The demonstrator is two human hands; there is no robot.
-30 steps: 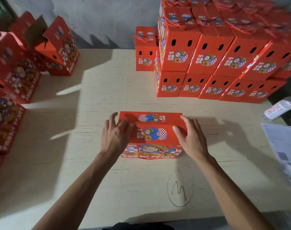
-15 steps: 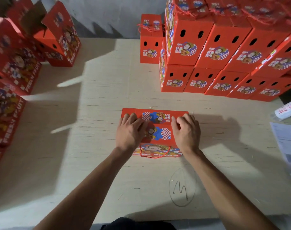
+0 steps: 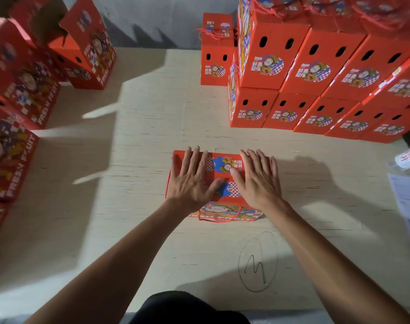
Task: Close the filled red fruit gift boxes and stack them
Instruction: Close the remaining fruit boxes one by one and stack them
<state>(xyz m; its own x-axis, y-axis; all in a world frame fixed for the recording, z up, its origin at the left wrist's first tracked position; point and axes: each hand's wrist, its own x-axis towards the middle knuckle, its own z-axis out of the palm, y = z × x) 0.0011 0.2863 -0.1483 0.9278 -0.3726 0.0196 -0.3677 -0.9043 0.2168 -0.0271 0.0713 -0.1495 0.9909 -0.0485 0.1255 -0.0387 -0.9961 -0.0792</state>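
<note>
— What has changed since half a second ago?

— Both hands were curled on the top of the red cardboard gift box [image 3: 225, 169] with their fingertips bent down. Now the fingers are stretched out flat and spread, and they reach to the far edge of the lid.

— Please go from left to right.

— At the left edge stand open red cardboard boxes [image 3: 24, 90] with the words "FRESH FRUIT" on the side, their flaps up. They are well apart from the hands. Then comes the pale wooden table [image 3: 140, 136]. In the middle, near the person, the gift box lies on this table. Its lid is down, and a red cord handle [image 3: 220, 218] hangs over its near side.

— And the hands?

— The left hand [image 3: 191, 181] lies palm down on the left part of the lid, fingers straight, grasping nothing. The right hand [image 3: 257, 181] lies the same way on the right part. The two thumbs point toward each other and do not touch.

— What is further right?

— A stack of closed red boxes [image 3: 316, 78] with oval holes stands at the far right in two layers. One single closed red box [image 3: 214, 50] stands just beside it, on its left. At the right edge lie white paper sheets [image 3: 407, 202]. In front of the gift box a pencil oval mark [image 3: 257, 263] is drawn on the table.
</note>
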